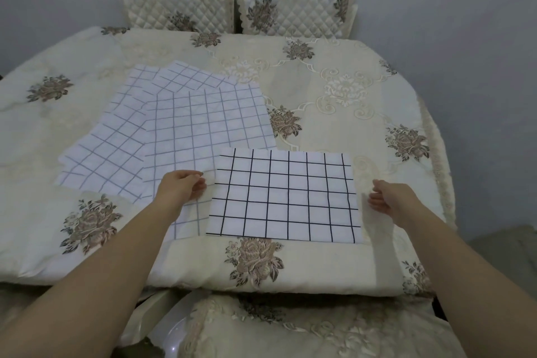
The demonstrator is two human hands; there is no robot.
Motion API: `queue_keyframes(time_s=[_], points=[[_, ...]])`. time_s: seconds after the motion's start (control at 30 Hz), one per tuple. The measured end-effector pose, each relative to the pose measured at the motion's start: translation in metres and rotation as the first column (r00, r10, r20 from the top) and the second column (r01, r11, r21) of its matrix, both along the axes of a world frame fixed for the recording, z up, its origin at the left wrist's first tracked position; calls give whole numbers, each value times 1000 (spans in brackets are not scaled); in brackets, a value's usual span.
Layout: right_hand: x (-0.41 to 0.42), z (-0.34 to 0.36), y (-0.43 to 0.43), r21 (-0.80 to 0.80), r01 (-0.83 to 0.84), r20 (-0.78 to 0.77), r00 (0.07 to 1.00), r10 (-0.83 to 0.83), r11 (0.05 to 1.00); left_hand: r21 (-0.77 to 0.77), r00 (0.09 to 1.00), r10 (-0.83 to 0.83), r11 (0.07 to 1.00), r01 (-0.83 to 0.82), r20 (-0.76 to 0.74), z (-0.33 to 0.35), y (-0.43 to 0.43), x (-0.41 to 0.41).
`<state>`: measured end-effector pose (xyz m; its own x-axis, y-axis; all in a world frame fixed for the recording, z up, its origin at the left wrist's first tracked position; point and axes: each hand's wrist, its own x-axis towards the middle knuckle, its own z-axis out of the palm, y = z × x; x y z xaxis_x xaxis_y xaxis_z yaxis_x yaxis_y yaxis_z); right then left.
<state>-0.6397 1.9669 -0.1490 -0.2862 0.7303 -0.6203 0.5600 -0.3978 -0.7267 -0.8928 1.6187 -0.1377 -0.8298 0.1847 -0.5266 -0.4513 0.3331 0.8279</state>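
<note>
A white cloth with a dark grid [286, 196] lies flat and folded into a rectangle near the table's front edge. My left hand [183, 186] hovers just beside its left edge, fingers loosely curled and holding nothing. Just off its right edge, my right hand [389, 197] also has loosely curled, empty fingers. Behind and to the left, three paler grid cloths overlap: one in the middle [203, 125], one at the left [107, 151], and one at the back [189, 77].
The table wears a cream cloth with brown flower embroidery [363, 102]. Two quilted chair backs [177, 0] [296, 7] stand at the far side against a grey wall. A cushioned seat [290, 331] sits below the near edge.
</note>
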Motion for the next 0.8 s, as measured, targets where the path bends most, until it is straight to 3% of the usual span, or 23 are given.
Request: queue_keyframes(time_s=[0.5, 0.63, 0.8], points=[[-5, 7, -25, -150, -116, 52, 991, 125, 982, -89, 982, -107, 988, 122, 158, 3, 19, 29], [-8, -1, -31, -19, -200, 124, 972, 201, 980, -191, 970, -227, 952, 239, 81, 3, 26, 40], [-1, -11, -30, 124, -260, 196, 952, 233, 958, -261, 971, -240, 936, 235, 13, -2, 30, 46]])
